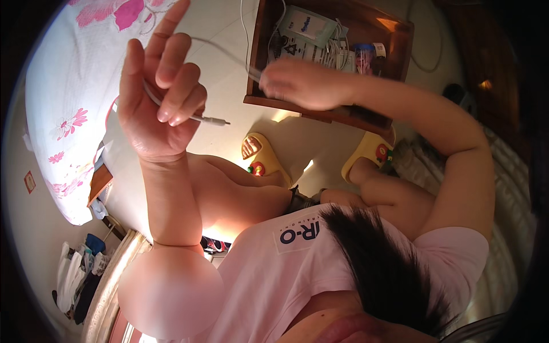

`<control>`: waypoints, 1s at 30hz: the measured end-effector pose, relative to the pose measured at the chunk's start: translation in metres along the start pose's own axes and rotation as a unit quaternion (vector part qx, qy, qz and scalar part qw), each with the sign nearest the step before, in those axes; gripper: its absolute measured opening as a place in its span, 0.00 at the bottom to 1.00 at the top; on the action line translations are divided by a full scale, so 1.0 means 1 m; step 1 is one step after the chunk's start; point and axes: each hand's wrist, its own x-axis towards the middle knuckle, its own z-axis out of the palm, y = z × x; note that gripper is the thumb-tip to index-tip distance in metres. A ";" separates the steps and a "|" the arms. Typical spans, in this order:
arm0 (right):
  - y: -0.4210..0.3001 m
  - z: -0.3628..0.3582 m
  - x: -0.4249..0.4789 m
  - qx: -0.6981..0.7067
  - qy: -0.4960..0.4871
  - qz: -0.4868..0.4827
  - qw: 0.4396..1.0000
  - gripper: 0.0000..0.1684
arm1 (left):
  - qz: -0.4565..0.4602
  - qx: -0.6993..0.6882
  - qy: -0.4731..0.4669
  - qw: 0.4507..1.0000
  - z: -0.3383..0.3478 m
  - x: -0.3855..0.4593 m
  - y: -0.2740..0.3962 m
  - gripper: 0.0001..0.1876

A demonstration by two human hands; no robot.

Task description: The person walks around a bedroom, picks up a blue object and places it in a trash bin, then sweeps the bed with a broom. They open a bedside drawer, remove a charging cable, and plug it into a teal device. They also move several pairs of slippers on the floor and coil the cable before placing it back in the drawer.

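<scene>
My left hand (pixel 165 92) is raised at the left, palm up. Its lower fingers curl around a white cable (pixel 152 93), whose slim plug (pixel 216 121) sticks out to the right, while the thumb and one finger point away. From behind the fingers the cable (pixel 218 49) runs across to my right hand (pixel 296 83), which is blurred and closed around it. That hand is over the near left edge of a wooden drawer (pixel 403 51). Inside the drawer are a pale green packet (pixel 311 26), a bundle of white cables (pixel 336 49) and a clear jar with a blue lid (pixel 364 55).
A bed or table cover with pink flowers (pixel 73 124) hangs at the left. Two yellow slippers (pixel 268 156) on my feet are on the floor between my legs and the drawer. Another cable (pixel 243 25) trails down beside the drawer. Bags (pixel 70 274) lie at the lower left.
</scene>
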 end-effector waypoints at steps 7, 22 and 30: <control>-0.080 0.020 0.007 0.134 -0.205 -0.025 0.969 0.13 | 0.040 0.482 0.134 0.865 0.003 0.002 -0.015 0.28; -0.089 -0.079 0.026 0.239 0.086 -0.006 0.967 0.13 | -0.224 0.231 0.064 0.945 0.000 0.000 -0.018 0.32; -0.025 -0.049 0.032 0.143 0.112 0.069 0.981 0.17 | -0.085 -0.003 -0.143 0.986 0.007 -0.006 -0.015 0.35</control>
